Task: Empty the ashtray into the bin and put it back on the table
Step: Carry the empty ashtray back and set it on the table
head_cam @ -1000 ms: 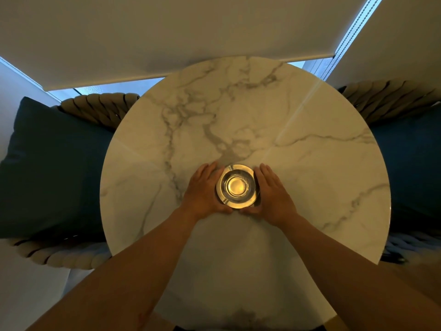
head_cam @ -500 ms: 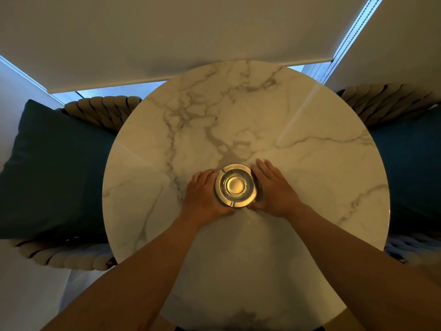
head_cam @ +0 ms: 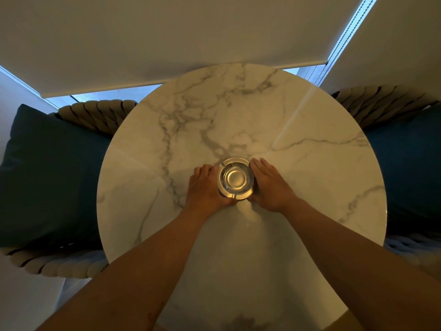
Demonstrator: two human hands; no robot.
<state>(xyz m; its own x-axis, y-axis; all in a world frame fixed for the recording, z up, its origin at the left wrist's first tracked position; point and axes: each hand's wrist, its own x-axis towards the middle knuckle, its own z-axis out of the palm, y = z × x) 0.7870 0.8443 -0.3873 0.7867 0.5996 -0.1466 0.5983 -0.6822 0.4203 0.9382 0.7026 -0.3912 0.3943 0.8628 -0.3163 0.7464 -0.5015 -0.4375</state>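
Note:
A round metal ashtray (head_cam: 235,179) sits near the middle of a round white marble table (head_cam: 310,187). Its bowl looks bare and shiny. My left hand (head_cam: 204,189) cups its left side and my right hand (head_cam: 270,185) cups its right side, thumbs meeting at its near edge. Both hands rest on the tabletop and touch the ashtray's rim. No bin is in view.
A woven chair with a dark teal cushion (head_cam: 52,177) stands left of the table, and another woven chair (head_cam: 393,108) with a dark cushion stands at the right. A lowered roller blind (head_cam: 167,39) hangs behind the table.
Both hands have slid the ashtray a little farther from me across the table. My grip on its two sides is the same.

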